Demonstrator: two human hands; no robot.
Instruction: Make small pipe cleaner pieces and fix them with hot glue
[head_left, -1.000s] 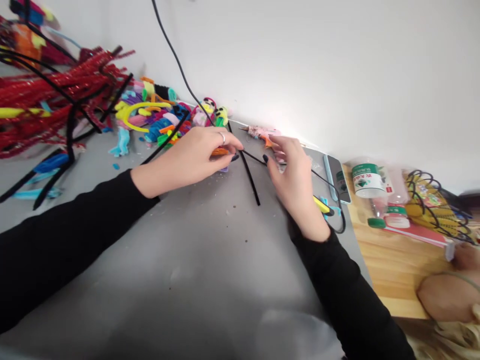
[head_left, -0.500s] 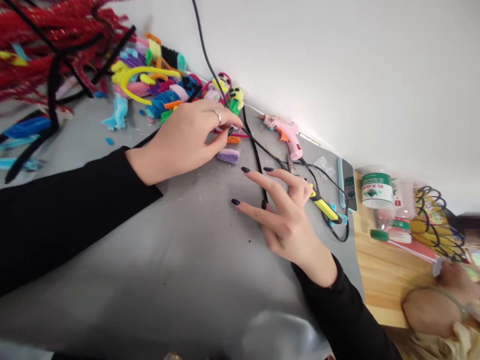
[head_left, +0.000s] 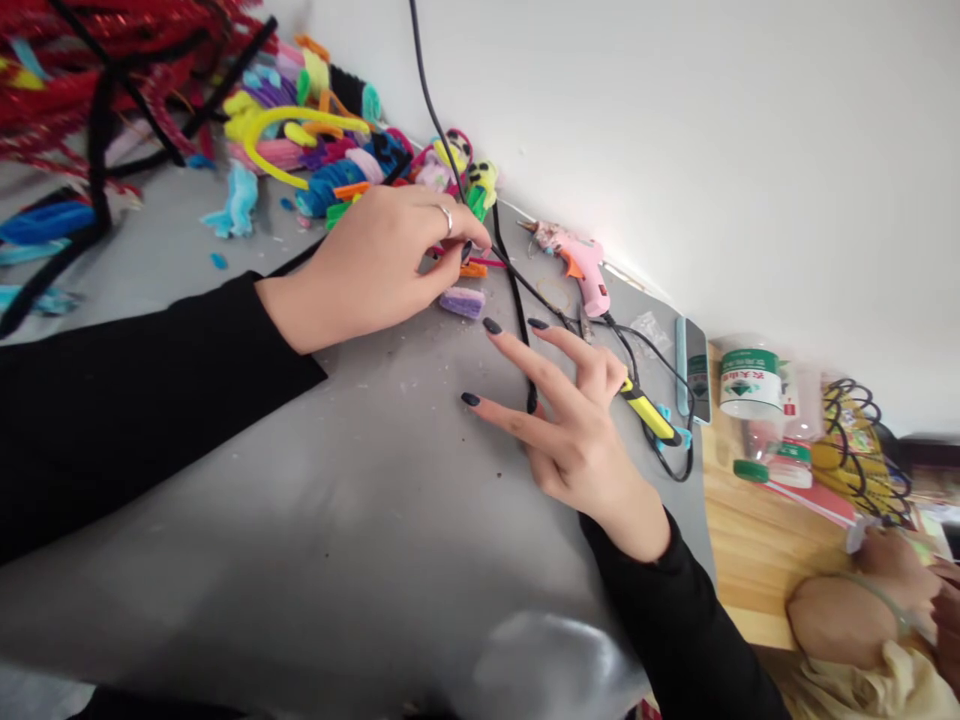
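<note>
**Draws right hand [head_left: 574,430] back and fans it loose, apart from left hand [head_left: 390,255]**

Opens a gap between two sets of fingertips that, a second ago, sit close together. Uncovers pink glue gun [head_left: 585,262], then partly hidden behind the right hand.

Keeps left thumb and forefinger brought together right at thin black cord [head_left: 527,282]; cannot tell whether pinching it or only overlapping it. Spreads right fingers over gray tabletop [head_left: 390,560], with thumb tucked underneath; cannot tell whether touching the lower end of fuzzy black strip [head_left: 517,300]. Has that strip running from beside the left forefinger tip down to the right hand, crossing the cord just right of the left fingertips.

Shows purple fuzzy block [head_left: 463,302] and orange piece [head_left: 473,270] just below the left fingertips. Has yellow-handled cutter [head_left: 651,415] just beside the right hand, with the glue gun lying beyond, near the foot of white wall [head_left: 712,150]. Includes phone [head_left: 699,370] at the tabletop's right edge, then labeled bottle [head_left: 750,382] over wooden surface [head_left: 739,540].

Holds farther left, past the left hand, light-blue piece [head_left: 238,200], curved yellow strip [head_left: 261,135] and red tinsel bundle [head_left: 45,105].
</note>
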